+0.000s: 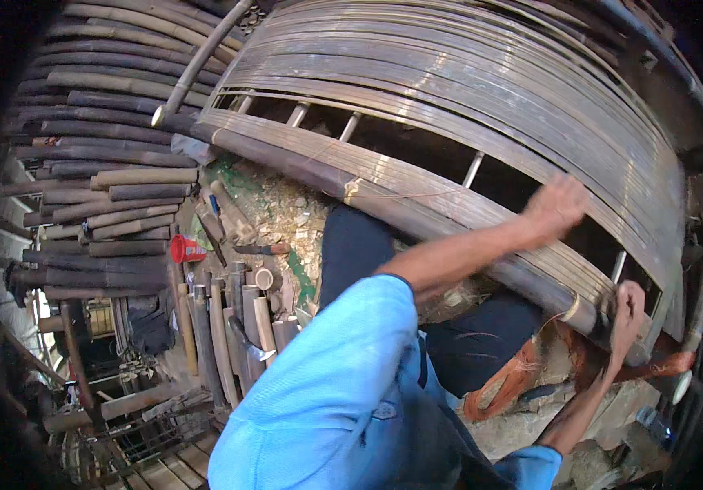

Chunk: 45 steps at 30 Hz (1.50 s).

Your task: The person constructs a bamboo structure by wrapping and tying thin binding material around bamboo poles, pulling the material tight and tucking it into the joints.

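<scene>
A wide frame of split bamboo slats point(449, 82) spreads across my front, with a thick dark bamboo pole point(286, 167) as its near rail. Light crosspieces point(473, 170) show in the long gap between the main slats and a narrower strip of slats point(417, 175) by the rail. My left hand point(560, 208) is over this gap, slightly blurred, its fingers curled; whatever it may hold is hidden. Close to the rail's right end, my right hand point(629, 310) pinches at the strip's end, on something too small to make out. Thin string point(351, 189) is tied round the rail.
Bamboo poles point(115, 102) are stacked at the left. Cut bamboo lengths point(225, 335), a curved blade point(266, 354) and a red cup point(186, 249) are lower left. Orange-red fibre point(502, 384) lies below the rail, and a clear bottle point(654, 423) at lower right. Chips litter the ground point(286, 220).
</scene>
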Each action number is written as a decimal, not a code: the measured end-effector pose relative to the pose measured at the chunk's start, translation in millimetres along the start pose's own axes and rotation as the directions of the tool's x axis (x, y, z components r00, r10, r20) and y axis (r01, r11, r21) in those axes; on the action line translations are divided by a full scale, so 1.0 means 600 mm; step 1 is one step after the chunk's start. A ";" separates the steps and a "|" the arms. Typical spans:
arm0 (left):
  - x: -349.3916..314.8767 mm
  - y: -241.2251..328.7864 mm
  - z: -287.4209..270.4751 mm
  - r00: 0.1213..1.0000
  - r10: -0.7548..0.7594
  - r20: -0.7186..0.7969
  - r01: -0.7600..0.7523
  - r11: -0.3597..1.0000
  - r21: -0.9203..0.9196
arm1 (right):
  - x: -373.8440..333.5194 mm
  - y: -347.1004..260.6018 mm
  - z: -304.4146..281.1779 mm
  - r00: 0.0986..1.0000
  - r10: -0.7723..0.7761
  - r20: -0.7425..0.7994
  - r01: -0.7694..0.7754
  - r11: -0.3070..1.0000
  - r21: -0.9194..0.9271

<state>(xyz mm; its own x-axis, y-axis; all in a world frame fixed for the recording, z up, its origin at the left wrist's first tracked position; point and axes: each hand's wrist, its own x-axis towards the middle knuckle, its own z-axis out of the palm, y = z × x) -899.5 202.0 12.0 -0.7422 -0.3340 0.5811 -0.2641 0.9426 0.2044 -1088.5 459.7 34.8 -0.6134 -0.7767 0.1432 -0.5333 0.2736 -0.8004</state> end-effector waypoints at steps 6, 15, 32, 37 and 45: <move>-0.016 -0.088 -0.037 0.995 0.046 0.090 -0.048 0.999 0.023 | 0.073 0.045 0.024 0.981 -0.056 -0.185 -0.028 0.906 -0.422; -0.043 -0.090 -0.049 0.984 0.015 0.178 -0.024 0.998 0.050 | 0.087 0.100 0.021 0.963 -0.097 -0.250 -0.077 0.791 -0.607; -0.072 -0.102 -0.156 0.902 0.026 0.430 -0.005 0.999 -0.050 | 0.102 0.085 0.010 0.894 -0.353 -0.277 0.049 0.691 -0.721; -0.100 -0.106 -0.171 0.982 0.034 0.185 -0.030 0.999 -0.028 | 0.085 0.030 0.007 0.980 0.150 -0.127 -0.196 0.802 -0.564; -0.215 -0.207 -0.246 0.905 -0.353 0.235 0.370 0.928 -0.031 | 0.074 0.091 -0.027 0.986 0.065 -0.152 -0.149 0.747 -0.648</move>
<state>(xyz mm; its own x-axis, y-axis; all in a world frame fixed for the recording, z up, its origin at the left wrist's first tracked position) -679.8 128.6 27.8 -0.7237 -0.6357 0.2686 -0.5006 0.7515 0.4297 -1154.2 449.3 7.0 -0.7280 -0.6622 0.1773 -0.6845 0.6878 -0.2417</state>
